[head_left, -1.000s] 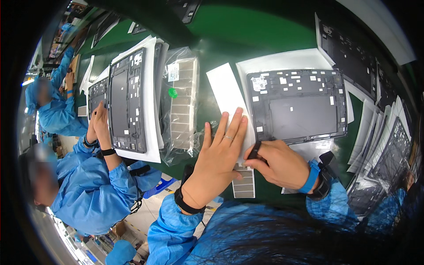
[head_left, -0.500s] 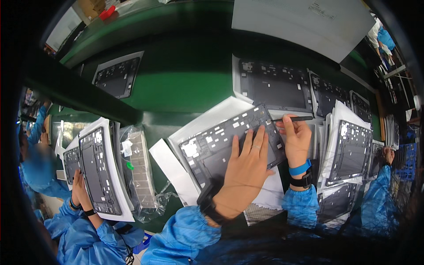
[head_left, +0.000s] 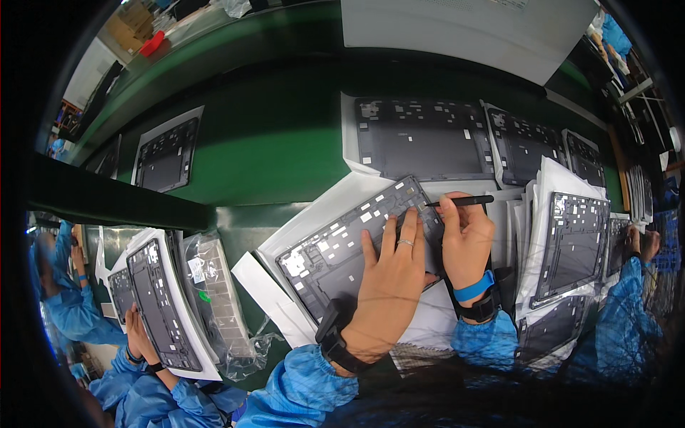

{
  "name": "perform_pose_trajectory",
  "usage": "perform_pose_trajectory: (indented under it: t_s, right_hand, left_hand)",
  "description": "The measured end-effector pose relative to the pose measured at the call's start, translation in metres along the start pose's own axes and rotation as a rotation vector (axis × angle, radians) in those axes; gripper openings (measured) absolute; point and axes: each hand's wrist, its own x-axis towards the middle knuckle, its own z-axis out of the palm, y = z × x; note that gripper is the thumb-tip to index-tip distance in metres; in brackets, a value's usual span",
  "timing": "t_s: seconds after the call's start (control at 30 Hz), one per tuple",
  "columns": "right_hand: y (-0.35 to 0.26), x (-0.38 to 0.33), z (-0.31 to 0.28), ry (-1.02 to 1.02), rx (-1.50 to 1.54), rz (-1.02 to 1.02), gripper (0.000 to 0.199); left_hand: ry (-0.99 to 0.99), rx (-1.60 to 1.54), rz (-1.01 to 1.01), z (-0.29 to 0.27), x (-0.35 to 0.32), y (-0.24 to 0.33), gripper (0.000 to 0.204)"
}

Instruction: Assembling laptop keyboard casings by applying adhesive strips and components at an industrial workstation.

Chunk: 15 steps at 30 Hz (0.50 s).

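Mid-frame we have a panel on paper sheets; left of it lie a plastic bag and, lower left, stacked panels; right of it, another stack; upper right, a panel row.

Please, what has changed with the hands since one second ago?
The left hand left the white paper strip and now lies on the dark panel. The right hand moved forward and rightward, to the panel's right end. Unchanged: it holds the black tool.
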Motion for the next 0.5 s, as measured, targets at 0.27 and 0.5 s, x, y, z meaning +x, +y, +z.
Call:
perform_pose_trajectory:
  t_s: [0.27,0.5]
  right_hand:
    - [0.003,0.003,-0.003,-0.003,0.010,-0.044,0.013]
    - [0.002,-0.002,-0.003,-0.019,0.016,-0.030,0.013]
  left_hand:
    - [0.152,0.278,0.031,0.011,0.009,0.013,0.057]
    - [0.142,0.216,0.034,0.005,-0.002,0.006,0.056]
